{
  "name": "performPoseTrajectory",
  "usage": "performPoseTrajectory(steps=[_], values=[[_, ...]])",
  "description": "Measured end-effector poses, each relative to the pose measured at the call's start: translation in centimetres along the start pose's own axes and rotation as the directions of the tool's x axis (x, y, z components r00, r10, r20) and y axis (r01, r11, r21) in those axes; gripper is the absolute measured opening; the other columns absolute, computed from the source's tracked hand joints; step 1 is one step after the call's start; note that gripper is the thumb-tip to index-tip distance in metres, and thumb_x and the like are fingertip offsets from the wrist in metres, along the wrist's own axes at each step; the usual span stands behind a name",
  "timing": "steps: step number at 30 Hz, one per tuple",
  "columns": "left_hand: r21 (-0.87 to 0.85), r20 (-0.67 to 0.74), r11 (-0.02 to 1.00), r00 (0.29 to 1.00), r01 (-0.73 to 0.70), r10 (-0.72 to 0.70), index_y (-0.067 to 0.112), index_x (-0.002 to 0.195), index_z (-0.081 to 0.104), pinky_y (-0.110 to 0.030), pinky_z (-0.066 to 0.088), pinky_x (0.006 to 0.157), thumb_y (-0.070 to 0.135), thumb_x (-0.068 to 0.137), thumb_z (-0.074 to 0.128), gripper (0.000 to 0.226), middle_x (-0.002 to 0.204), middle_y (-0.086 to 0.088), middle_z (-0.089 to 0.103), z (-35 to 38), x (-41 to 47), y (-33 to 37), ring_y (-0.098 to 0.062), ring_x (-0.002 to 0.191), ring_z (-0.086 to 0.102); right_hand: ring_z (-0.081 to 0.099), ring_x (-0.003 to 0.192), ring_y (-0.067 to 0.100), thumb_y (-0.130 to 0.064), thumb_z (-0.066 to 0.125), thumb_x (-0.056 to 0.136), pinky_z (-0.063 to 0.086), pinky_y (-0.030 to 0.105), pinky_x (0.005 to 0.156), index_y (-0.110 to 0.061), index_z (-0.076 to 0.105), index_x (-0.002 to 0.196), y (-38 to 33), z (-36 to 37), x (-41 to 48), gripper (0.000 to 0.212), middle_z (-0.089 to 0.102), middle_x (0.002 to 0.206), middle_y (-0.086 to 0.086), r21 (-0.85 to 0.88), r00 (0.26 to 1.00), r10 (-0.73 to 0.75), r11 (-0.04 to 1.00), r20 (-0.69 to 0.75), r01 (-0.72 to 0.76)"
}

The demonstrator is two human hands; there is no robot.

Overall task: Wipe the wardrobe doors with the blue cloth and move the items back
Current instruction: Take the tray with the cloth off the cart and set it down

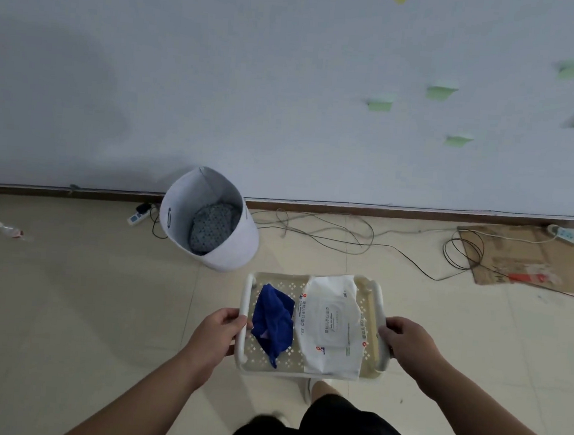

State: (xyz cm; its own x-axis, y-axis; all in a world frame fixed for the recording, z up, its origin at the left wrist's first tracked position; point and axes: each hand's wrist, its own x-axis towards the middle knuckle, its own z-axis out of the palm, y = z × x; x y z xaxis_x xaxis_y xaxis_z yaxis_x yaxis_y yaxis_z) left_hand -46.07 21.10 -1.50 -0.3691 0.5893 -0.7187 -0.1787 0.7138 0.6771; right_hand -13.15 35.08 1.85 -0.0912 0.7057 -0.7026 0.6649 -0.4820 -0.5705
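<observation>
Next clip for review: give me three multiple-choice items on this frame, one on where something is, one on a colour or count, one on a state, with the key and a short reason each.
1. Where is the blue cloth?
A. in the tray, left of the wipes pack
B. in the white bin
C. on the floor

2. How many hands hold the tray?
A. none
B. one
C. two

3. How does the white bin stand?
A. flat on its side
B. upright, holding patterned fabric
C. upside down

Key: 1 A, the cloth lies beside the wipes pack in the tray. 2 C, the left hand and right hand each grip a side handle. 3 B, its open top shows grey patterned fabric inside.
</observation>
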Motion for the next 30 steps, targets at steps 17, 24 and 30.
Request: performPoseTrajectory(steps=[17, 24, 30], values=[[-0.027, 0.000, 0.996, 0.996, 0.089, -0.090, 0.019, 0.095, 0.075, -0.036, 0.063, 0.070, 0.019, 0.103, 0.059, 0.018, 0.102, -0.007, 0.080, -1.0, 18.1, 16.6, -0.029, 0.096, 0.076, 0.070, 0.088, 0.033, -0.015, 0.057, 0.096, 0.059, 0.049, 0.085, -0.021, 0.074, 0.093, -17.7, -2.5, 18.6, 0.019, 0.076, 0.090, 0.006, -0.079, 1.000, 0.028, 0.996, 0.003, -0.028], [0.044, 0.054, 0.985, 0.984, 0.168, -0.170, 0.015, 0.099, 0.070, -0.034, 0.062, 0.067, 0.015, 0.104, 0.057, 0.014, 0.110, -0.015, 0.075, -1.2, 28.1, 22.3, -0.032, 0.106, 0.070, 0.069, 0.082, 0.030, -0.013, 0.054, 0.094, 0.056, 0.038, 0.071, -0.017, 0.074, 0.092, -22.7, -1.4, 27.2, 0.020, 0.074, 0.086, 0.006, -0.108, 0.994, 0.102, 0.989, -0.035, -0.106], [0.073, 0.053, 0.975, 0.976, 0.209, -0.213, 0.012, 0.106, 0.072, -0.047, 0.062, 0.092, 0.017, 0.104, 0.057, 0.016, 0.110, -0.009, 0.076, 0.7, 35.6, 23.4, -0.030, 0.108, 0.070, 0.055, 0.059, 0.019, -0.014, 0.053, 0.094, 0.045, 0.029, 0.055, -0.020, 0.072, 0.083, -24.5, -1.5, 35.1, 0.023, 0.071, 0.076, 0.006, -0.158, 0.991, 0.100, 0.981, -0.089, -0.113]])
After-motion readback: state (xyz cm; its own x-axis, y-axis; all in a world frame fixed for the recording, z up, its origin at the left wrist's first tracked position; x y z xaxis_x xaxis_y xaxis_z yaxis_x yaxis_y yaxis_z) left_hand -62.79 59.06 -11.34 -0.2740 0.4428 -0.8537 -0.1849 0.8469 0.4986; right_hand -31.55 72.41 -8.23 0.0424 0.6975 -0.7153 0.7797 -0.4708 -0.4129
